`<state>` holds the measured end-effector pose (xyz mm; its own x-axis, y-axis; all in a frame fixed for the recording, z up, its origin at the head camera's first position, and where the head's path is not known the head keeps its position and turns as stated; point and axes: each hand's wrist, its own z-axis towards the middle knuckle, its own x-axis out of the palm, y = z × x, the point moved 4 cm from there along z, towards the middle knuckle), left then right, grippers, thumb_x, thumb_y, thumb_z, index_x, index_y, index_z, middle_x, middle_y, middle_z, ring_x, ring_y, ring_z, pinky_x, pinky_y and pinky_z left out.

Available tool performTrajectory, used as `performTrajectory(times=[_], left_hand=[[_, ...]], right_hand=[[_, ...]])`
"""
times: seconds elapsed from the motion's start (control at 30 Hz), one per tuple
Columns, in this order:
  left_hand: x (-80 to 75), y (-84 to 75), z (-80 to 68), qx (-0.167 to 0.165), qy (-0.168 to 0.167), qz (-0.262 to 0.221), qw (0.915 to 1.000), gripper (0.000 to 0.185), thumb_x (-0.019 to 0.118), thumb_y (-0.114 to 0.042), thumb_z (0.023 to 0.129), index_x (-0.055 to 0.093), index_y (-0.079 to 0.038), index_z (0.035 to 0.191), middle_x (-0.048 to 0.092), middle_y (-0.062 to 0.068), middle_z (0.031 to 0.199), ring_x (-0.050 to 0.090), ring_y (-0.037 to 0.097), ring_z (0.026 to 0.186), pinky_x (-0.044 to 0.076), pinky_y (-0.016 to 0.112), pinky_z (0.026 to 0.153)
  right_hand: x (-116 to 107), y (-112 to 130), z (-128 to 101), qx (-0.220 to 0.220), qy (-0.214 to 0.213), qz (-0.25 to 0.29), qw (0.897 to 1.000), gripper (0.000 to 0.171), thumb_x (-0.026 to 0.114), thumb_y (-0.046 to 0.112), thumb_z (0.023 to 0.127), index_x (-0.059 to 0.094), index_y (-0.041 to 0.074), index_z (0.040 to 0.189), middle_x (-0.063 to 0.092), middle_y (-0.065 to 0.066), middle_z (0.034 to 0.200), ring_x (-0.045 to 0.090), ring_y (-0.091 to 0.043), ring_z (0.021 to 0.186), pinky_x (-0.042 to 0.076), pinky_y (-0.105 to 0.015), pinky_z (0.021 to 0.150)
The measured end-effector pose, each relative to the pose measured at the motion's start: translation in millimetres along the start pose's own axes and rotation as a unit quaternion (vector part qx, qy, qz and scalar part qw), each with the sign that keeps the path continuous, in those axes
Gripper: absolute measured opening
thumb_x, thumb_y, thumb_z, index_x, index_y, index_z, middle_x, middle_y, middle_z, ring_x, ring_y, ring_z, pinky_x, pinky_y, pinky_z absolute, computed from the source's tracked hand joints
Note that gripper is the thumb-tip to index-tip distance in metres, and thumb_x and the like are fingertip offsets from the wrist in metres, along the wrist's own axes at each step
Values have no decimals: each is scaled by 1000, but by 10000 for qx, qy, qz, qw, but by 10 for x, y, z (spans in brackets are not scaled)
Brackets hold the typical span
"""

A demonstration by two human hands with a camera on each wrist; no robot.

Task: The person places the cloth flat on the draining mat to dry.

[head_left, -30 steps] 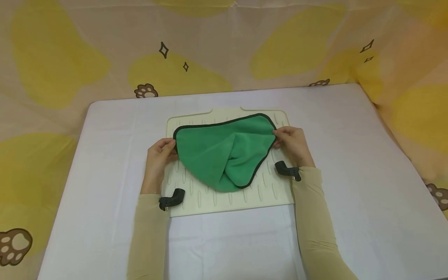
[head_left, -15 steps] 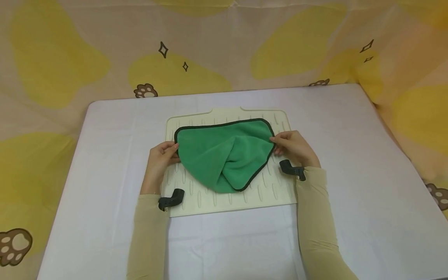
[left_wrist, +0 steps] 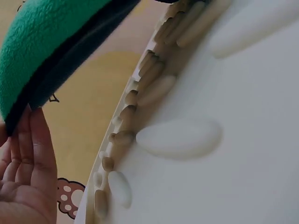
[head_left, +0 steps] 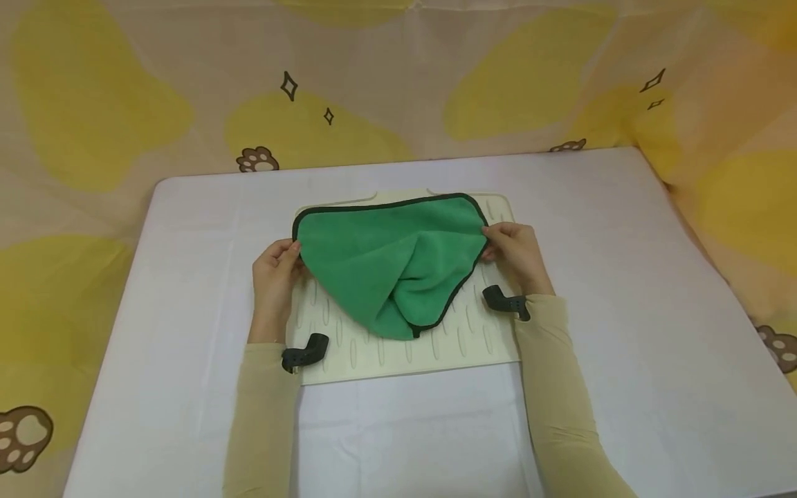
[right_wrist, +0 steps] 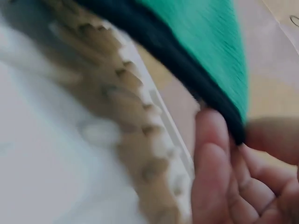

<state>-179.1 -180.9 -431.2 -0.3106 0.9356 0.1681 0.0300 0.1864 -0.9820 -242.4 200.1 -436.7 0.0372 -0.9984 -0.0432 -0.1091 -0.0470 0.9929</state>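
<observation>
A green cloth with dark edging hangs lifted over a cream ridged mat on the white tabletop — the left hand pinching one upper corner, the right hand pinching the other. The middle sags in a twisted fold; a slack pinch could likely let a corner slip — and the cloth would drop bunched onto the mat.
</observation>
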Motion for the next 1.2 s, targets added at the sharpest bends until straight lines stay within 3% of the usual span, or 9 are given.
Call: performTrajectory(times=[0.1,0.3,0.47,0.53,0.8,0.97,1.2], left_hand=[[26,3,-3,-21,216,-123,9997,7,57,-12,95,61,-6,95,66,-4,78,61,8,70,50,20,68],[120,73,-26,-276,1423,521,9881,34,51,-10,98,47,9,125,65,-4,91,64,9,82,52,24,80],[141,131,-29,-592,1690,1289,9753,36,50,-10,98,45,13,125,63,-2,94,63,7,78,53,23,76],[140,139,-28,-634,1709,1450,9725,33,50,-10,98,47,13,122,64,-2,90,63,8,75,53,23,74],[100,119,-16,-629,1438,1529,9757,24,51,-8,98,51,11,113,65,-8,79,62,8,70,54,23,70],[85,22,50,-499,1372,1733,9740,24,52,-10,97,53,10,111,64,-9,75,62,8,69,54,25,68],[113,-96,147,-399,1123,1792,9766,29,52,-10,97,52,14,113,63,-11,72,60,6,66,53,24,66]], right_hand=[[27,15,20,-129,-374,-96,9992,17,63,11,91,65,-4,84,60,-1,61,58,-12,52,52,-23,52],[17,-20,42,-42,-743,-245,9969,20,63,11,91,63,-9,88,58,0,60,57,-10,51,51,-21,51],[5,-52,42,15,-782,-48,9969,15,64,10,91,65,-3,83,58,-1,60,56,-10,50,51,-21,50],[1,-61,38,48,-728,20,9973,13,64,10,91,66,0,81,58,-2,61,56,-11,50,51,-21,50],[3,-57,10,223,-462,278,9983,13,64,9,90,67,3,79,58,-3,68,57,-12,52,50,-21,51],[4,-54,24,200,-523,227,9982,13,64,9,90,67,4,79,58,-3,72,57,-11,53,51,-21,51],[-6,-39,29,119,-750,330,9966,11,64,8,90,66,-3,87,58,-2,65,57,-11,51,51,-22,50]])
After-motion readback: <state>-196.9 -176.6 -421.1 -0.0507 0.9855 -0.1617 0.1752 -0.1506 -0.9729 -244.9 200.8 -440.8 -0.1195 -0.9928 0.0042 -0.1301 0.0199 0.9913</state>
